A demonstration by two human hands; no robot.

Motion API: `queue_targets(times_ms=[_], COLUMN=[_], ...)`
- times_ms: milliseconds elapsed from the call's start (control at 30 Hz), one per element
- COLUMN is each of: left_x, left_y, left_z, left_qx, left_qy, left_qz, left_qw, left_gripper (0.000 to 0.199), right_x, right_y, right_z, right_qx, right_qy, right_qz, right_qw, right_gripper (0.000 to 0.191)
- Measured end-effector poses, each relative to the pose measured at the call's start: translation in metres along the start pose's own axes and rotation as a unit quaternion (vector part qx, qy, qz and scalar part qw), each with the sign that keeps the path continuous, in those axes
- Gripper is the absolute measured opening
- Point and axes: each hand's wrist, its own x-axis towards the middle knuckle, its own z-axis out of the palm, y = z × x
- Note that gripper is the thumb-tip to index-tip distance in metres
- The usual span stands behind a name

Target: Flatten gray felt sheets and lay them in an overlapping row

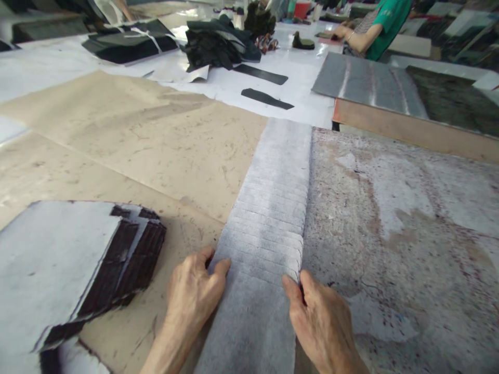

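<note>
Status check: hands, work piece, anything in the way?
Bare left hand, bare right hand pinching opposite edges of long, overlapped, light-grey, felt-like layers. Layers staggered lengthwise, flat. White-topped, dark-brown-sided stack left of left hand, apart from layers.

Pale Grey Bands, Dark Brown Edges, Red Specks

Pale grey is shown by the long row of overlapping fabric strips [268, 208], crossed by fine darker lines, along the right edge of the creased tan paper sheet [156, 145], which is streaked with brown. Toward that sheet's near left corner, a thick stack of cut fabric pieces [47, 259] is faced in off-white and edged in dark brown. Right of the strips, a worn, mottled board [460, 208] is patched in whitish grey and tan and flecked with dark red. Toward the far edge of the glossy white bench [304, 96], black is worn by a crumpled cloth pile [218, 47]; a flat grey panel [358, 83] is striped with white.
</note>
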Motion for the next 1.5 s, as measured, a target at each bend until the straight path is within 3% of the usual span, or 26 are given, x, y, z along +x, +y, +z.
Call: queue_targets(times_ms=[167, 367, 467, 567, 667, 733, 867, 1033, 1200, 1367, 1500], left_x=[0.0, -0.004, -0.013, -0.022, -0.025, -0.021, 0.003, 0.032, 0.04, 0.036, 0.024], left_y=[0.004, 0.006, 0.004, -0.002, -0.01, -0.012, -0.006, 0.004, 0.016, 0.019, 0.006], left_z=[0.001, 0.003, 0.011, 0.02, 0.022, 0.019, 0.011, 0.003, -0.008, -0.012, -0.009], left_qx=[0.004, 0.046, 0.103, 0.123, 0.117, 0.103, 0.082, 0.102, 0.09, 0.065, -0.026], left_qy=[-0.005, 0.022, 0.109, 0.216, 0.293, 0.313, 0.254, 0.152, 0.066, 0.03, 0.011], left_qz=[-0.031, -0.017, -0.004, 0.058, 0.118, 0.174, 0.305, 0.359, 0.315, 0.195, 0.14], left_qw=[1.0, 0.999, 0.989, 0.967, 0.942, 0.928, 0.914, 0.915, 0.942, 0.978, 0.99], left_gripper=[0.028, 0.031, 0.034, 0.035, 0.034, 0.031, 0.032, 0.033, 0.031, 0.023, 0.03], right_x=[0.0, -0.004, -0.008, -0.009, -0.004, 0.004, 0.024, 0.043, 0.052, 0.05, 0.038], right_y=[0.002, -0.002, -0.003, 0.003, 0.011, 0.017, 0.025, 0.031, 0.033, 0.028, 0.026], right_z=[0.002, 0.002, -0.001, -0.005, -0.01, -0.013, -0.009, -0.002, -0.001, -0.003, -0.006], right_qx=[-0.003, -0.039, -0.059, -0.036, 0.008, 0.057, 0.143, 0.171, 0.185, 0.164, 0.185], right_qy=[-0.003, 0.023, 0.028, 0.047, 0.092, 0.113, 0.092, 0.019, -0.058, -0.089, -0.14], right_qz=[0.002, 0.001, 0.02, 0.029, -0.007, -0.048, -0.116, -0.134, -0.082, 0.033, 0.123], right_qw=[1.0, 0.999, 0.998, 0.998, 0.996, 0.991, 0.979, 0.976, 0.978, 0.982, 0.965], right_gripper=[0.044, 0.048, 0.045, 0.042, 0.031, 0.021, 0.017, 0.027, 0.027, 0.012, 0.029])
